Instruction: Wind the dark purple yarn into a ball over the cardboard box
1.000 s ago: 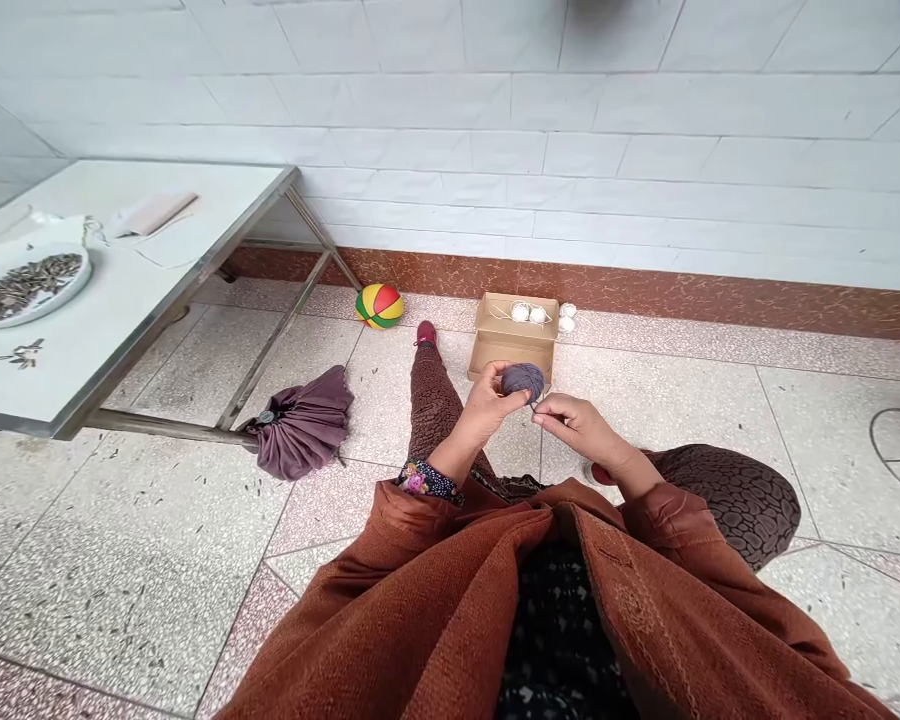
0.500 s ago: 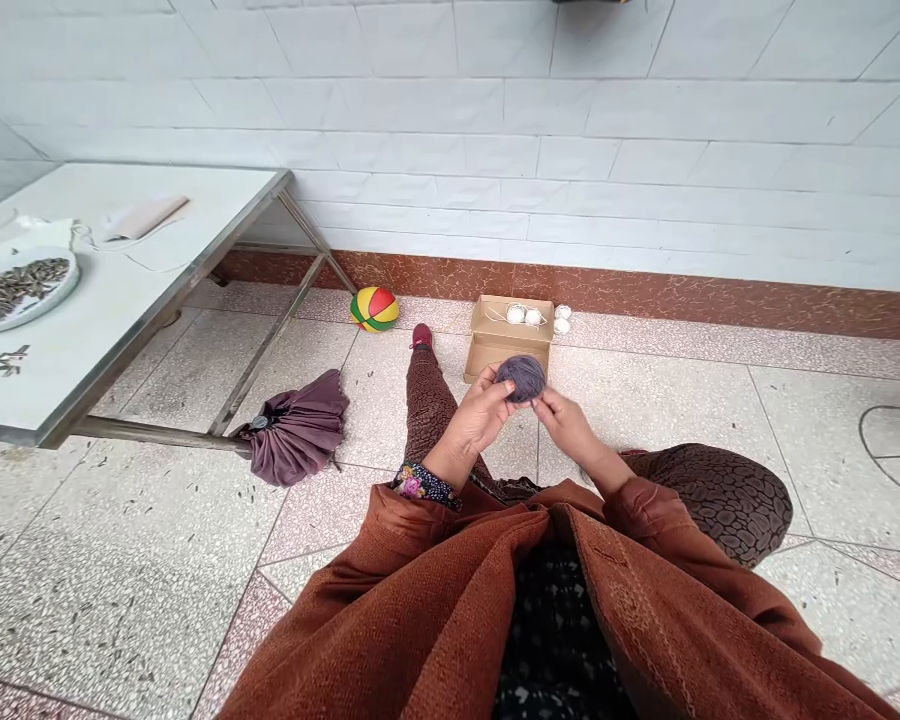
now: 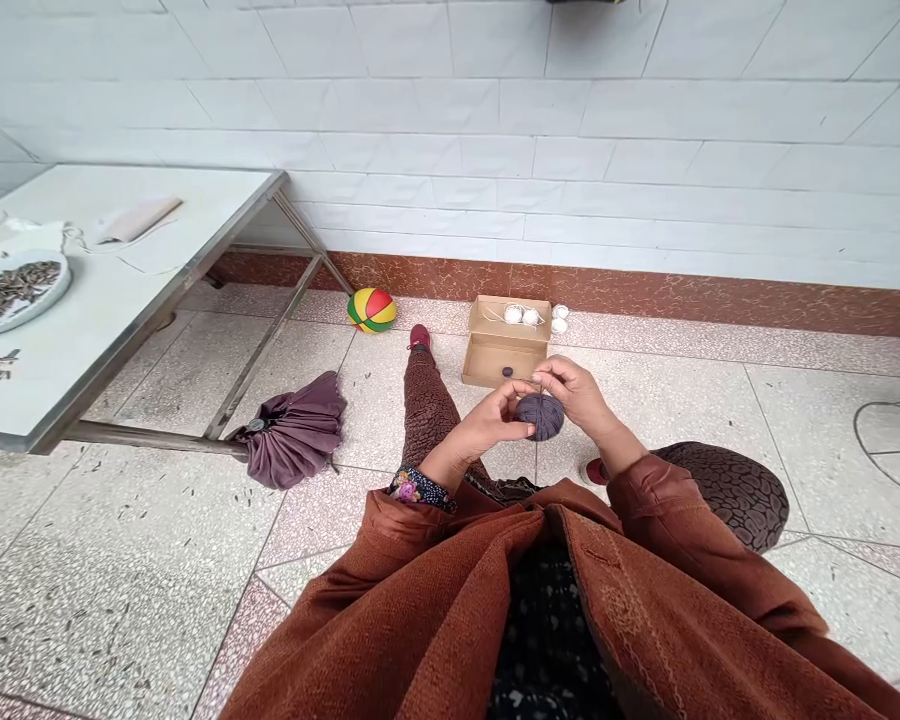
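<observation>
Person's L hand [image 3: 489, 422] was clamped on a purple-grey yarn ball [image 3: 542, 418], held mid-air just this side of an open cardboard box [image 3: 495, 357] on floor [image 3: 645, 390]; R hand [image 3: 579, 396] pinched the yarn strand [image 3: 541, 389] at its top, hands close together. White balls [image 3: 530, 317] lay in box's far half; bench [image 3: 109, 305] stood to L.

the left hand [image 3: 487, 420] is gripping a purple-grey yarn ball [image 3: 542, 418]; the right hand [image 3: 579, 398] is pinching a strand [image 3: 541, 387] just above it; beyond them an open cardboard box [image 3: 487, 358] is sitting on the floor [image 3: 652, 390], a small dark piece [image 3: 507, 371] lying inside; a multicoloured ball [image 3: 372, 311] and a purple umbrella [image 3: 298, 432] are resting near the table [image 3: 109, 295], where a dish [image 3: 65, 278] is holding dark bits [image 3: 11, 292]
</observation>
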Demonstrator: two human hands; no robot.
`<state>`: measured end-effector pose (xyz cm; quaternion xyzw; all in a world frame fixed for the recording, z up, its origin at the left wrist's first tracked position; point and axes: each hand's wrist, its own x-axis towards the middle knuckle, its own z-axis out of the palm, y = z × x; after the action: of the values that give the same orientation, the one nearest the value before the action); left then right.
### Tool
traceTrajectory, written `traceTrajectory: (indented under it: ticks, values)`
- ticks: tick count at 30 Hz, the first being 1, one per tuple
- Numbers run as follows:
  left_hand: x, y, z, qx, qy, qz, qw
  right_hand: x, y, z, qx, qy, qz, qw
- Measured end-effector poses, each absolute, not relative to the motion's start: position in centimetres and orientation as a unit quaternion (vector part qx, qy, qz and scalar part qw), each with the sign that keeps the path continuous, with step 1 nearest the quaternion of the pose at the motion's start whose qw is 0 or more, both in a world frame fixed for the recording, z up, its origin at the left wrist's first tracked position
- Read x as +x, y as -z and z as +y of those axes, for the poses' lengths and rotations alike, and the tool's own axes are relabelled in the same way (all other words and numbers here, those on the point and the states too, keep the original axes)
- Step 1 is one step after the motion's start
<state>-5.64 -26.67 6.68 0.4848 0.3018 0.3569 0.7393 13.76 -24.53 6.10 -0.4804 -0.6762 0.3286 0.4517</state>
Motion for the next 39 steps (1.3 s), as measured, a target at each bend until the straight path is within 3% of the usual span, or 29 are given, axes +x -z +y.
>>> traceTrajectory:
  ticks: [5,10,16,20,25,30,34,39]
  values:
    - [-5.5,-6.9,-26.5,0.329,-0.443,0.281,0.785,12.2,-2.5,-26.9,-0.532,-0.362,-0.606,0.467]
    - [-5.9,-5.6,-25.3,0.291,-0.516,0.392,0.704,11.2,-3.2,-29.2,-0.471,-0.357,-0.716,0.371]
    - [-6.0,-4.7,-25.7,0.444,-0.423,0.467,0.636,12.9,-7.2,-27.0,-0.435,-0.302,-0.761,0.375]
    - [-5.9,-5.6,-26.6,0.474,-0.363,0.359,0.718,14.3,-6.4,-24.8,-0.469,-0.296,-0.723,0.412]
    - [-5.9,-6.0,-26.5,0.317,-0.432,0.284,0.795,13.9,-2.3,-26.7,-0.515,-0.332,-0.679,0.405]
    - [-6.2,-4.7,-25.2,0.302,-0.520,0.394,0.695,12.5,-2.0,-29.6,-0.445,-0.338,-0.754,0.346]
    - [-6.5,-3.8,-25.1,0.414,-0.488,0.465,0.611,13.1,-5.3,-29.2,-0.433,-0.317,-0.759,0.369]
    - [-6.6,-4.9,-26.0,0.482,-0.386,0.382,0.687,14.6,-7.5,-26.3,-0.461,-0.273,-0.731,0.423]
